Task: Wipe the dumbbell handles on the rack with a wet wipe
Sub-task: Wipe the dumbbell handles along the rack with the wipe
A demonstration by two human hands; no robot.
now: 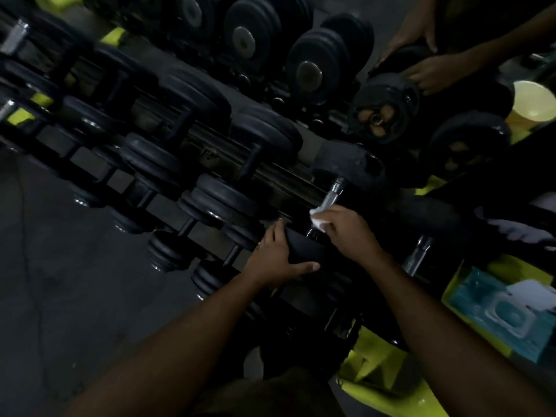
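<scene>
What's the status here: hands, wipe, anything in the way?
Right hand pinches wet wipe on chrome dumbbell handle. Left hand grips the black dumbbell head. Nothing blocking.

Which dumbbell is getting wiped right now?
The one with the shiny silver handle nearest the wet-wipe pack. The right hand presses a white wipe against it; the others go untouched.

Four hands [278, 260], one wipe [319, 219], one cup [531, 106].
</scene>
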